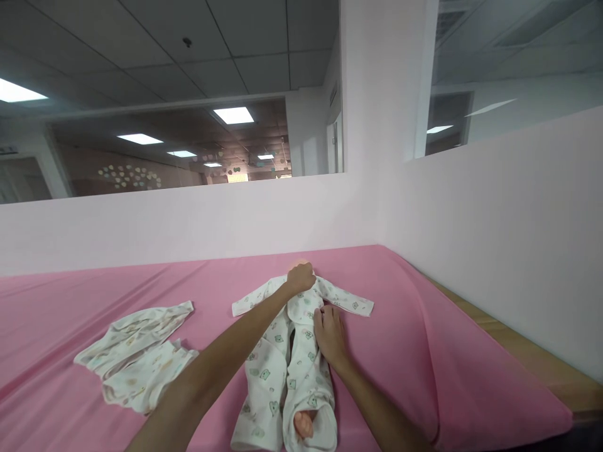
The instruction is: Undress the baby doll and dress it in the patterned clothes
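A baby doll lies on its back, dressed in a white printed baby top (301, 307) and matching baby trousers (308, 364). Its foot (304, 424) pokes out of one trouser leg; most of the head (296, 263) is hidden behind my left hand (301, 278). That hand is closed at the neck of the top, its fingertips partly out of sight. Lower down, my right hand (331, 333) has curled fingers against the side of the clothes at the waist, seemingly pinching the cloth. Both sleeves of the top spread outward, and the other trouser leg (264, 389) lies flat.
More printed baby clothes (139, 351) lie in a loose pile at the left. A pink sheet (386, 370) covers the padded surface, with a wooden edge (518, 351) showing at the right. White walls (188, 226) with windows stand behind and on the right.
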{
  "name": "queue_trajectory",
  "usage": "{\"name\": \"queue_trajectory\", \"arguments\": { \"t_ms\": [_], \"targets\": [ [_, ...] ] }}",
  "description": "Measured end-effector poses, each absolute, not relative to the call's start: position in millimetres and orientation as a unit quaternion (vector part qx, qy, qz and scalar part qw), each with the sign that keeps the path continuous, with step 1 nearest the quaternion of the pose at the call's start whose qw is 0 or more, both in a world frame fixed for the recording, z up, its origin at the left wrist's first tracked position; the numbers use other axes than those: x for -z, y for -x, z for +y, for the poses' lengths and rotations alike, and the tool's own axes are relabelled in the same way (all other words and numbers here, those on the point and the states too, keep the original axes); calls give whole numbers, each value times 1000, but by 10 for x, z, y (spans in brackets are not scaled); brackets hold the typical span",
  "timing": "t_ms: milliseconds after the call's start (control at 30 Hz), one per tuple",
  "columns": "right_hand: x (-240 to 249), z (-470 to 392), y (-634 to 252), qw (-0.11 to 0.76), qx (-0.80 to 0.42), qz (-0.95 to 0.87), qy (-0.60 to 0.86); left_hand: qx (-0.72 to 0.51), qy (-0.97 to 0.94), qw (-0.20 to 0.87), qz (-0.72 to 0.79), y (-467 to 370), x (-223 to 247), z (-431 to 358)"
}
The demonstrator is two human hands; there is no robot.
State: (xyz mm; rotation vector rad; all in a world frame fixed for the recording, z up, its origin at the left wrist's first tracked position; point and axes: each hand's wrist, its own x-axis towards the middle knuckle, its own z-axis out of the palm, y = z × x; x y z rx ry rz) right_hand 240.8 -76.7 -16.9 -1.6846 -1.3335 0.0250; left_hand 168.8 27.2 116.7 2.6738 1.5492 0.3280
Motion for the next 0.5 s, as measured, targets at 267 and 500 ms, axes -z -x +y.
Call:
{"name": "queue_trajectory", "arguments": {
  "t_ms": [267,500],
  "targets": [
    [159,-790,-2408,480,3,-544,688,-181,-874,134,431,-1784,-1137,310],
    [126,-804,-2390,479,-11,-546,688,-124,-895,126,409,-1201,-1168,251]
  ]
}}
